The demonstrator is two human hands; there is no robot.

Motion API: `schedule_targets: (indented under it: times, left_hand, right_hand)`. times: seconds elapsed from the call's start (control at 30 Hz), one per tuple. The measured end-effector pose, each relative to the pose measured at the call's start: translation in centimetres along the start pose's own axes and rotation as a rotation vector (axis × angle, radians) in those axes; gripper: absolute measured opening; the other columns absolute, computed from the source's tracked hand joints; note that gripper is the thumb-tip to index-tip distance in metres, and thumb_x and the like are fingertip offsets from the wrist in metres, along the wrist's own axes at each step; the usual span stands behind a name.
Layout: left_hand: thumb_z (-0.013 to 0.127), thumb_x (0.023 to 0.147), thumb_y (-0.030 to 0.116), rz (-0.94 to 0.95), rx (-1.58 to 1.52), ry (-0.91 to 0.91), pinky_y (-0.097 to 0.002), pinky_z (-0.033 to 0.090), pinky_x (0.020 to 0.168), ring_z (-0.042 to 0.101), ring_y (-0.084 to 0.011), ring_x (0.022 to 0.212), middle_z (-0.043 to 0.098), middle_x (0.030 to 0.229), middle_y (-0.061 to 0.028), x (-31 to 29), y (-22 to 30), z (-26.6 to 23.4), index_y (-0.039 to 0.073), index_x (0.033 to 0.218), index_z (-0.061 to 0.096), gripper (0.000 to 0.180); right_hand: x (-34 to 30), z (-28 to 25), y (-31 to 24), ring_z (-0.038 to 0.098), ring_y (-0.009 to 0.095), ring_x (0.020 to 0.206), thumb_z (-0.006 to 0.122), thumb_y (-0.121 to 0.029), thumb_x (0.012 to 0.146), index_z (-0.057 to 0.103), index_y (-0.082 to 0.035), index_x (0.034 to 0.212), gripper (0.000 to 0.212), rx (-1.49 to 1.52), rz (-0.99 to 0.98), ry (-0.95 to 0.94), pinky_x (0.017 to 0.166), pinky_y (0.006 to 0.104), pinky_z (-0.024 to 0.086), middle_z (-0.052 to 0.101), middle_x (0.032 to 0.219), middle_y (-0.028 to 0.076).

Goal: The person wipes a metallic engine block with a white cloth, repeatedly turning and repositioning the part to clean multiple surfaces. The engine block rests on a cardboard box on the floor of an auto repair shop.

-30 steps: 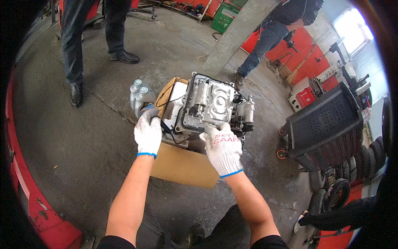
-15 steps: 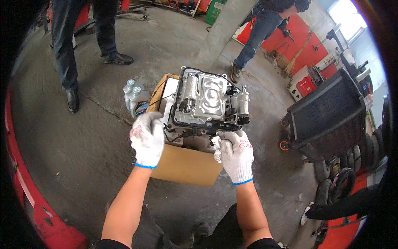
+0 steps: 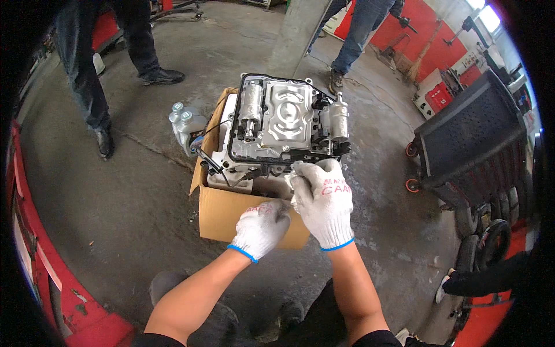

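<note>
A silver metal mechanical unit with a black rim and a cylinder on either side sits on top of an open cardboard box. My right hand, in a white work glove, is at the unit's near right edge, closed on a crumpled white cloth or paper. Close beside it, over the box's front flap, is my left hand, gloved too. Its fingers are curled in, and whatever they may hold is hidden. A black cable connector hangs at the unit's left.
Two grey plastic bottles stand on the floor left of the box. A black wheeled cart is at the right, with tyres beside it. People's legs show at the far left, far right and right edge. A pillar rises behind.
My left hand has come down and right from the unit's left corner to beside my right hand, its fingers curled. My right hand keeps the white cloth or paper. The view has shifted slightly.
</note>
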State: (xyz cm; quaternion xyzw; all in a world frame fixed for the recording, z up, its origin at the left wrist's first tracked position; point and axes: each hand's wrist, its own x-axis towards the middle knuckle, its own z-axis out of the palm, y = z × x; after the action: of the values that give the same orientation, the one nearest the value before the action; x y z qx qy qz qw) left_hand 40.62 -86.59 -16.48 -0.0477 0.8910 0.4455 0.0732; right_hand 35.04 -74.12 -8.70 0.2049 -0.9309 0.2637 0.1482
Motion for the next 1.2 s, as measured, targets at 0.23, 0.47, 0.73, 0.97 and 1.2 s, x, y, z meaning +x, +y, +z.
schedule_targets:
  times: [0.23,0.47,0.73,0.97,1.2]
  left_hand:
    - [0.057,0.096,0.032,-0.001,0.012,0.114,-0.0506,0.056,0.084,0.071,-0.0402,0.093,0.073,0.098,-0.0209,0.7,-0.9,0.6,0.009,0.107,0.069,0.029]
    - [0.062,0.095,0.035,0.068,0.056,0.131,-0.0487,0.058,0.076,0.072,-0.0389,0.085,0.072,0.089,-0.0211,0.9,-1.3,1.2,0.008,0.107,0.068,0.030]
    - [0.057,0.095,0.030,0.108,0.056,0.135,-0.0512,0.057,0.073,0.072,-0.0383,0.081,0.073,0.087,-0.0190,1.3,-2.0,1.3,0.010,0.106,0.067,0.025]
    - [0.056,0.098,0.034,0.100,-0.011,0.078,-0.0485,0.057,0.078,0.072,-0.0365,0.088,0.074,0.094,-0.0171,1.8,-2.6,1.2,0.014,0.110,0.069,0.027]
    - [0.057,0.096,0.032,0.067,-0.071,0.042,-0.0487,0.057,0.077,0.072,-0.0381,0.089,0.073,0.094,-0.0203,2.0,-2.6,0.8,0.013,0.108,0.069,0.026]
  right_hand:
    - [2.0,2.0,-1.9,0.068,0.034,0.087,0.070,-0.027,0.089,0.073,-0.010,0.103,0.022,-0.229,0.001,-0.114,0.075,0.0445,0.054,0.062,0.099,0.015]
    - [2.2,2.4,-2.2,0.067,0.034,0.086,0.069,-0.025,0.089,0.072,-0.009,0.100,0.019,-0.397,-0.069,-0.153,0.074,0.0452,0.055,0.061,0.097,0.015]
    - [3.5,1.2,-2.3,0.066,0.028,0.089,0.062,-0.022,0.089,0.069,-0.009,0.098,0.017,-0.674,-0.324,-0.290,0.074,0.0433,0.053,0.063,0.101,0.011]
    - [3.7,0.4,-1.6,0.067,0.030,0.089,0.064,-0.022,0.089,0.071,-0.011,0.098,0.016,-0.729,-0.311,-0.258,0.074,0.0438,0.054,0.063,0.098,0.011]
    - [3.2,-0.9,-3.1,0.067,0.034,0.084,0.068,-0.022,0.087,0.075,-0.011,0.101,0.019,-0.521,-0.185,-0.198,0.073,0.0465,0.055,0.062,0.093,0.014]
